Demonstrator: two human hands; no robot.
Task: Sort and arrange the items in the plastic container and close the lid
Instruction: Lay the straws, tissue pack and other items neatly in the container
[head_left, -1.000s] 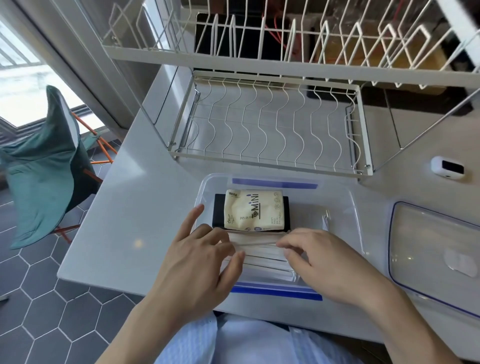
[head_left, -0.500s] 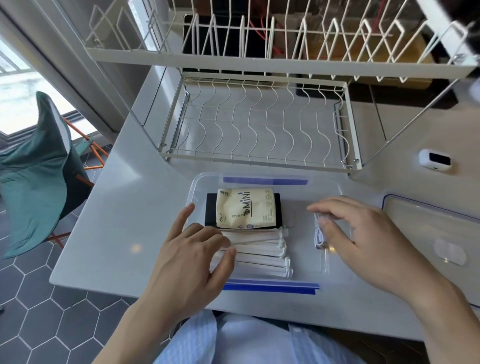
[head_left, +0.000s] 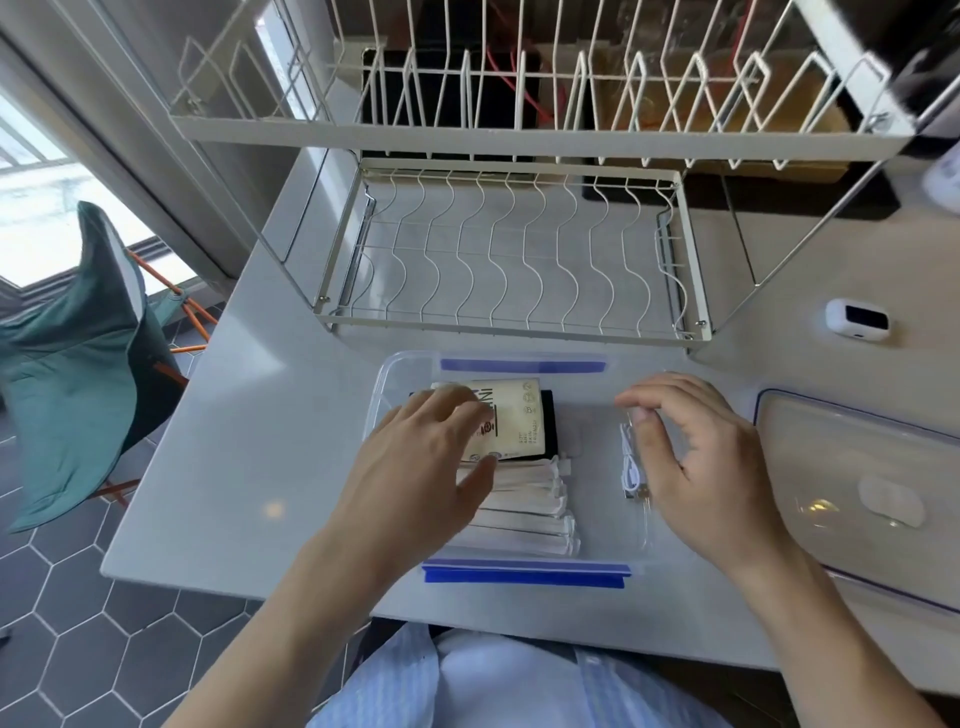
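From the head view, the clear plastic container (head_left: 387, 374) sits on the pale, smooth surface (head_left: 270, 415) just in front of a white wire rack (head_left: 509, 249), its thin walls see-through and its near and far rims fitted with blue clip flaps. Inside, a cream packet (head_left: 511, 421) lies flat on a black pad (head_left: 549, 431) in the far left corner, and a row of white paper-wrapped sticks (head_left: 524, 512) lies side by side just in front of it, packed close, likely so the flat things fill the left half and leave room on the right. The left hand (head_left: 415, 467) reaches over these, fingers fairly straight and spread, the fingertips on the packet and the thumb near the sticks; it looks to be pressing or nudging the packet square rather than gripping it, so its grip reads as released. The right hand (head_left: 696, 457) hovers over the container's right half, fingers loosely curled above a thin white cable (head_left: 629, 467) bundled lengthwise along the floor; whether the fingertips pinch the cable or only touch it cannot be told. The cable is soft and springy, so it would want tucking down before closing. The lid (head_left: 831, 467), clear with rounded corners and a dark rim line, lies flat on the surface just right of the container, not yet fitted. A small white device (head_left: 857, 319) rests beyond it, and a green cloth (head_left: 67, 374) hangs on a chair to the left.
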